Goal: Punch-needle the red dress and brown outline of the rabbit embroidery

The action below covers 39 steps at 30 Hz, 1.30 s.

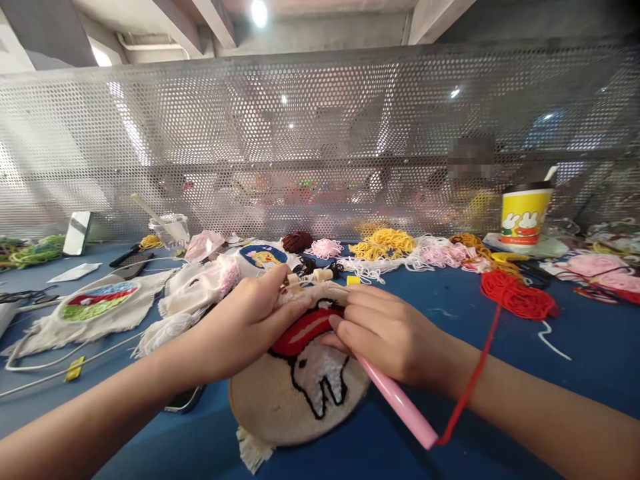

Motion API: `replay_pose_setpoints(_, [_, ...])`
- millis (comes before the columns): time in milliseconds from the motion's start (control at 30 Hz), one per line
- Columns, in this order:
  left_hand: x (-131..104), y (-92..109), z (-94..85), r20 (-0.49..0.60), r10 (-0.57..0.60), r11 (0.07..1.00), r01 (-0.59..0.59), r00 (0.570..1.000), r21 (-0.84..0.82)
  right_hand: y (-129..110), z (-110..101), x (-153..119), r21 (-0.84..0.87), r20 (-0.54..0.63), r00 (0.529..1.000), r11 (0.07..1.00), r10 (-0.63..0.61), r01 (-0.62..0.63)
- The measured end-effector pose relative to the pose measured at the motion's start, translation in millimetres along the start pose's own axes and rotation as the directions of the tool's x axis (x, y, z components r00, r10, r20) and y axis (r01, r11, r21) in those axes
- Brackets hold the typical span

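A round embroidery hoop [265, 410] with cream cloth lies tilted in front of me. Its stitched design shows a red area, black outlines and a white tufted figure [320, 367]. My left hand [250, 327] is closed on the hoop's far left edge, thumb over the cloth. In my right hand [390, 330] is a pink punch needle [397, 400], its handle slanting down to the right; the fingers hide its tip. Red yarn [475, 380] runs from the handle's end over my right forearm to a red yarn bundle [520, 293].
Yellow yarn [383, 245], pink yarn [326, 249] and brown yarn [297, 241] lie along the back. Stitched cloth pieces [100, 300] are at left, crossed by a white cable [100, 357]. A yellow cup [525, 213] stands right, before a perforated metal screen [310, 133].
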<state>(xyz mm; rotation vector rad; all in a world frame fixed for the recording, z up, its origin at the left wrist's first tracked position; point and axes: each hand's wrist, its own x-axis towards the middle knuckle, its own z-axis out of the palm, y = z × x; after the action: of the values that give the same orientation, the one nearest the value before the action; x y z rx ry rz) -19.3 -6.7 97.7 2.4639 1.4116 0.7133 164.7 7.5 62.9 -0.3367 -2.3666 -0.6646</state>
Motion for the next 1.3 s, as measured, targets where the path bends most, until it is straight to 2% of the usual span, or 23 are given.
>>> replay_pose_setpoints(200, [10, -12, 2.1, -0.034, 0.036, 0.998, -0.034, 0.999, 0.052, 1, 5, -4, -0.075, 0.009, 1.0, 0.997, -0.01, 0.011])
replay_pose_setpoints(367, [11, -17, 4.0, -0.109, 0.157, 0.962, -0.127, 0.982, 0.242, 0, 10, -6, -0.132, 0.024, 1.0, 0.991, -0.002, 0.005])
replay_pose_setpoints(500, [10, -18, 9.7, -0.162, 0.245, 0.946, -0.199, 0.956, 0.257, -3, 7, -8, -0.141, 0.026, 0.999, 0.99, 0.02, -0.017])
replay_pose_setpoints(600, [8, -12, 11.8, -0.208, 0.24, 0.964, -0.207, 0.948, 0.169, -8, 0, -11, -0.1, 0.034, 0.999, 0.994, 0.038, -0.034])
replay_pose_setpoints(800, [9, 2, 10.3, -0.181, 0.062, 0.986, -0.089, 0.981, -0.144, -23, -20, -23, -0.113, 0.004, 0.999, 0.992, 0.051, -0.05])
replay_pose_setpoints(867, [6, -1, 12.0, -0.205, 0.029, 0.969, -0.078, 0.978, -0.236, -27, -23, -32, -0.147, -0.011, 0.997, 0.986, 0.077, -0.078])
replay_pose_setpoints(933, [-1, -7, 16.3, -0.206, -0.07, 0.901, -0.026, 0.976, -0.432, -30, -22, -44, -0.175, -0.032, 0.991, 0.975, 0.13, -0.133])
replay_pose_setpoints(967, [-7, -10, 19.4, -0.164, -0.137, 0.848, 0.031, 0.977, -0.529, -31, -21, -50, -0.164, -0.053, 0.984, 0.97, 0.171, -0.178])
replay_pose_setpoints(1033, [-22, -16, 27.4, 0.019, -0.213, 0.75, 0.176, 0.977, -0.637, -33, -16, -62, -0.064, -0.1, 0.957, 0.958, 0.272, -0.279])
replay_pose_setpoints(1067, [-30, -17, 32.2, 0.161, -0.199, 0.731, 0.255, 0.967, -0.633, -34, -14, -66, 0.001, -0.117, 0.939, 0.945, 0.324, -0.326])
replay_pose_setpoints(1133, [-46, -17, 42.6, 0.332, -0.132, 0.705, 0.324, 0.934, -0.631, -37, -10, -71, 0.1, -0.139, 0.903, 0.912, 0.408, -0.397])
replay_pose_setpoints(1167, [-52, -16, 47.8, 0.341, -0.118, 0.706, 0.32, 0.933, -0.631, -38, -8, -72, 0.127, -0.146, 0.886, 0.896, 0.44, -0.425])
replay_pose_setpoints(1300, [-65, -10, 63.6, 0.265, -0.13, 0.72, 0.275, 0.955, -0.637, -44, -3, -71, 0.223, -0.137, 0.815, 0.819, 0.563, -0.529])
